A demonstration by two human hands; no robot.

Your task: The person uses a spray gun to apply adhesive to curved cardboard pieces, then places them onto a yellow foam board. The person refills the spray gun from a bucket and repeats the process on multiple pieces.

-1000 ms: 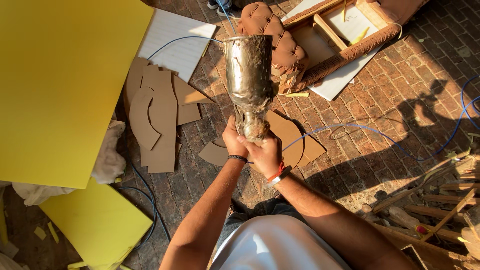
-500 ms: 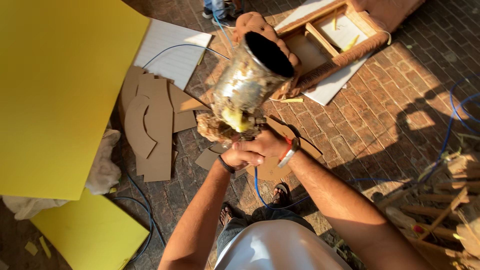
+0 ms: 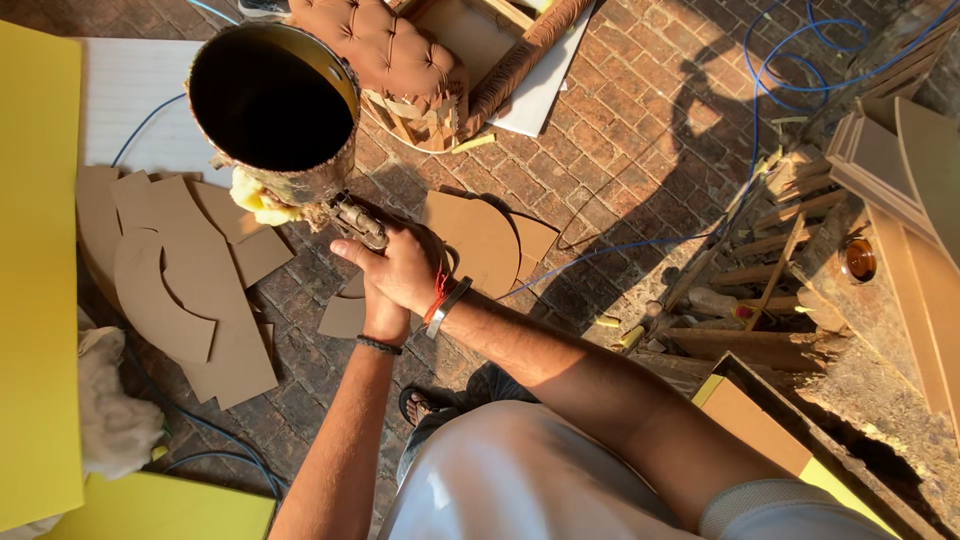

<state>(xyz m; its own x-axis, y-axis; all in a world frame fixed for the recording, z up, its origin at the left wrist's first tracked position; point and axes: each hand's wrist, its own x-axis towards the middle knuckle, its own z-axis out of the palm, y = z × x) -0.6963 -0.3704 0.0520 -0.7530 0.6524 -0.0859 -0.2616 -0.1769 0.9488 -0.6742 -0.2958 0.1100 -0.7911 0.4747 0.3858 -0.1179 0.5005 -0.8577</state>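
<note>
Foam sheets (image 3: pixel 40 270), yellow and flat, are lying along the left edge, beside brown cardboard cutouts (image 3: pixel 180 290) spreading over the brick floor. 1 metal can (image 3: pixel 275 105), open mouth facing up, is tilting above them. Right hand (image 3: pixel 405 265) is gripping its stem; left hand (image 3: pixel 385 320) is sitting beneath, its fingers hidden.

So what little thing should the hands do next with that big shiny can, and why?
Probably tip the metal can back upright. The right hand and left hand grip only its narrow base, so the wide dark mouth leans toward the camera, top-heavy. Yellow foam sticks out beside the base. Levelling it would likely steady it over the cardboard pieces.
</note>
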